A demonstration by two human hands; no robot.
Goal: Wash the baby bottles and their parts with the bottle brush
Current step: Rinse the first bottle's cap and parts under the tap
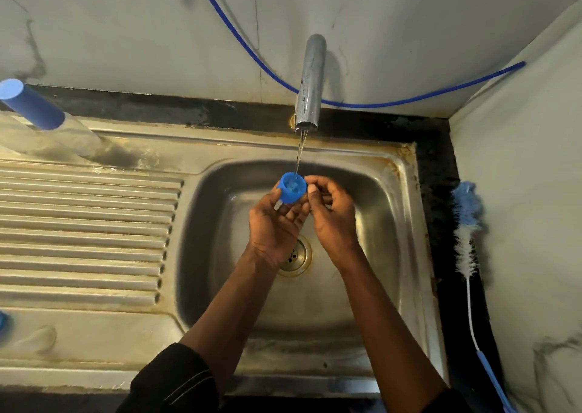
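Both hands raised together at mid-frame, forearms converging from below.

Left hand [275, 220]: palm turned up and toward the right, fingers loosely curled, thumb and fingertips pinching the blue cap [293, 187] at its left side. Right hand [333, 212]: back of hand facing the camera, thumb and forefinger on the cap's right rim, remaining fingers folded under. Hands touch at the fingers. Both forearms bare; dark sleeves pushed up near the elbows, at the lower edge.
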